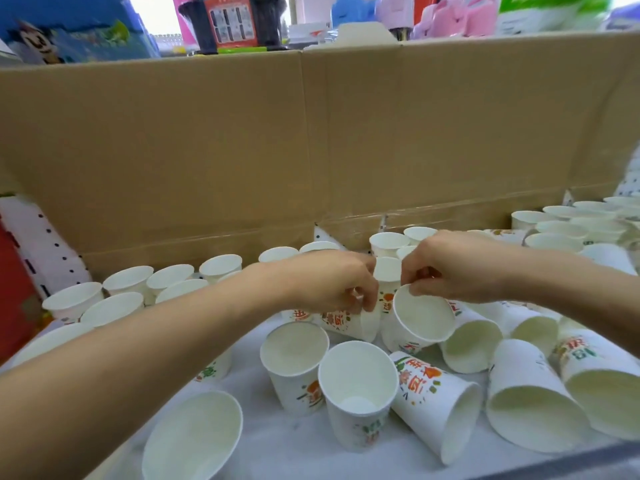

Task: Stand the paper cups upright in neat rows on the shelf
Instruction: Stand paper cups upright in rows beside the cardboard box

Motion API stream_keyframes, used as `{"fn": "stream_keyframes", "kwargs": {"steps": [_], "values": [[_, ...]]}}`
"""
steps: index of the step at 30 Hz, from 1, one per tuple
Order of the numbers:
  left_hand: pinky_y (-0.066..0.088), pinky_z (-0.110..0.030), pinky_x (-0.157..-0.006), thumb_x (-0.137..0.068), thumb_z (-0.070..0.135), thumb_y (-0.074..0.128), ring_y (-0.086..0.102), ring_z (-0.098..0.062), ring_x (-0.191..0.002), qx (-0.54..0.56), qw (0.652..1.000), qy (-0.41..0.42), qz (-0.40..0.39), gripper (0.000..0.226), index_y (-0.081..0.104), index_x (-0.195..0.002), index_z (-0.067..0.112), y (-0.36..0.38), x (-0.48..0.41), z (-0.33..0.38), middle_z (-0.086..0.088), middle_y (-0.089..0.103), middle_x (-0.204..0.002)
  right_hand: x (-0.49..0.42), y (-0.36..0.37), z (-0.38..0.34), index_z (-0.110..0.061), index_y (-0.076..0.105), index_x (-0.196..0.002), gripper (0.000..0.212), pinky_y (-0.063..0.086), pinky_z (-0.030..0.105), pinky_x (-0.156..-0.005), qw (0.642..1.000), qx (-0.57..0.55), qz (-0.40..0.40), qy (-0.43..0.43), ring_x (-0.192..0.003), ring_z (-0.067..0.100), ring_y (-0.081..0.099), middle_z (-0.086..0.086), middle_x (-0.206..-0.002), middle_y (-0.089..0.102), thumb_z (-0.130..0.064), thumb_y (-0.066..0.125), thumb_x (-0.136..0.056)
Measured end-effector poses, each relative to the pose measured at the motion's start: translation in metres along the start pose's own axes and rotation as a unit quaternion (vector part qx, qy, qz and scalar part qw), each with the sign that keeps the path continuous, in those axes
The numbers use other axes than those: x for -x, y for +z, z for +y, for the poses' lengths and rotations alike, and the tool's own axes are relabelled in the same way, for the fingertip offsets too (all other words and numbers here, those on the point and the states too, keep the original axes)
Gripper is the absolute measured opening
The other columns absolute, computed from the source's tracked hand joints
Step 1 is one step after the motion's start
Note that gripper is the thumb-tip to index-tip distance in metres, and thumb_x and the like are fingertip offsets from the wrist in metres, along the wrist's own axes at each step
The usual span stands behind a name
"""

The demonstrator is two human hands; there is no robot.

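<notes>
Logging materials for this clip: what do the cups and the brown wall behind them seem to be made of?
Cups: thin white paper, matte, judging by rolled rims and printed colour graphics. Brown wall: probably corrugated cardboard, matte tan, with fold creases and a glossy tape strip low down.

Shop (general goods), packaged wares (228,22) behind cardboard carton (207,150), stocked shelf (294,445)
</notes>
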State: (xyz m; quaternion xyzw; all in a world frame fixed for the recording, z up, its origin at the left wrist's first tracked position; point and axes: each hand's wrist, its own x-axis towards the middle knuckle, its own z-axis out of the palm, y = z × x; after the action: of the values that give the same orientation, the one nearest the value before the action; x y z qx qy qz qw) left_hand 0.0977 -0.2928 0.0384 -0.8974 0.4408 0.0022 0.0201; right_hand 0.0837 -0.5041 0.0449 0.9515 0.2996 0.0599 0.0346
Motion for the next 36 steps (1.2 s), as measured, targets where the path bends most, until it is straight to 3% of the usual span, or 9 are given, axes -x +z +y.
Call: {"fn": "stream_keyframes", "kwargs": {"steps": [7,13,17,20,23,26,29,33,36], "values": [[0.044,-0.027,-0.07,-0.083,0.022,0.073,0.05,-0.006,-0.076,0.052,0.995,-0.054,0.073,0.003,0.073,-0.086,0.022,-0.003,0.025,-0.012,0.01,0.049,-0.092,-0.015,0.003,-0.01,-0.037,0.068,-0.103,0.019,0.049,0.035,-0.076,0.999,-0.009,0.015,-0.037,-0.093,0.014,0.059,-0.012,-0.101,0.065,-0.029,0.056,-0.09],[0.046,-0.027,-0.068,-0.083,0.026,0.072,0.053,-0.004,-0.072,0.071,0.987,-0.097,0.107,0.004,0.072,-0.08,0.025,0.006,0.042,-0.015,0.009,0.059,-0.081,-0.027,0.008,-0.016,-0.036,0.067,-0.109,0.022,0.048,0.032,-0.077,0.997,-0.031,0.048,-0.059,-0.09,0.014,0.058,-0.013,-0.099,0.065,-0.027,0.057,-0.092],[0.046,-0.023,-0.066,-0.083,0.027,0.072,0.054,0.001,-0.073,0.064,0.987,-0.112,0.098,0.003,0.071,-0.08,0.027,0.013,0.049,-0.018,0.016,0.06,-0.076,-0.014,0.004,-0.007,-0.04,0.065,-0.097,0.022,0.039,0.028,-0.063,0.992,-0.042,0.082,-0.088,-0.078,0.005,0.051,-0.02,-0.086,0.053,-0.052,0.049,-0.088],[0.046,-0.023,-0.065,-0.082,0.027,0.071,0.053,0.004,-0.076,0.056,0.985,-0.121,0.106,0.002,0.072,-0.08,0.027,0.015,0.051,-0.018,0.016,0.064,-0.075,0.007,0.003,0.001,-0.041,0.067,-0.09,0.039,0.045,0.026,-0.072,0.986,-0.117,0.017,-0.116,-0.088,-0.001,0.052,-0.021,-0.087,0.057,-0.072,0.05,-0.073],[0.046,-0.023,-0.066,-0.082,0.027,0.071,0.052,0.004,-0.078,0.048,0.983,-0.141,0.109,0.001,0.072,-0.082,0.027,0.015,0.05,-0.017,0.015,0.064,-0.078,0.011,0.009,0.002,-0.038,0.067,-0.093,0.022,0.044,0.03,-0.078,0.99,-0.041,0.006,-0.138,-0.09,-0.001,0.045,-0.021,-0.088,0.057,-0.055,0.062,-0.08],[0.049,-0.029,-0.067,-0.081,0.026,0.073,0.054,0.0,-0.073,0.046,0.98,-0.162,0.106,0.002,0.073,-0.083,0.026,0.014,0.051,-0.014,0.012,0.064,-0.079,0.003,0.014,-0.004,-0.034,0.067,-0.088,0.008,0.04,0.025,-0.07,0.987,-0.012,0.054,-0.154,-0.081,0.001,0.042,-0.018,-0.078,0.055,-0.039,0.061,-0.087],[0.05,-0.036,-0.07,-0.081,0.028,0.073,0.055,-0.003,-0.072,0.045,0.975,-0.192,0.105,0.005,0.073,-0.086,0.027,0.012,0.054,-0.01,0.01,0.063,-0.083,-0.007,0.021,-0.011,-0.032,0.067,-0.087,0.011,0.037,0.024,-0.063,0.986,-0.025,0.078,-0.144,-0.079,0.003,0.043,-0.018,-0.071,0.05,-0.04,0.061,-0.086],[0.05,-0.037,-0.074,-0.084,0.03,0.072,0.059,-0.007,-0.078,0.06,0.963,-0.233,0.124,0.016,0.072,-0.099,0.026,0.005,0.059,0.004,0.012,0.064,-0.091,-0.013,0.024,-0.017,-0.03,0.07,-0.097,0.02,0.043,0.025,-0.064,0.985,-0.051,0.083,-0.14,-0.084,0.01,0.055,-0.015,-0.081,0.057,-0.044,0.062,-0.087],[0.045,-0.019,-0.069,-0.086,0.03,0.069,0.059,-0.005,-0.08,0.104,0.945,-0.24,0.198,0.017,0.073,-0.102,0.024,-0.005,0.075,0.022,0.018,0.067,-0.09,-0.004,0.014,-0.007,-0.034,0.068,-0.102,0.03,0.044,0.027,-0.071,0.976,-0.113,0.118,-0.145,-0.083,0.004,0.051,-0.018,-0.085,0.055,-0.054,0.056,-0.084]]}}
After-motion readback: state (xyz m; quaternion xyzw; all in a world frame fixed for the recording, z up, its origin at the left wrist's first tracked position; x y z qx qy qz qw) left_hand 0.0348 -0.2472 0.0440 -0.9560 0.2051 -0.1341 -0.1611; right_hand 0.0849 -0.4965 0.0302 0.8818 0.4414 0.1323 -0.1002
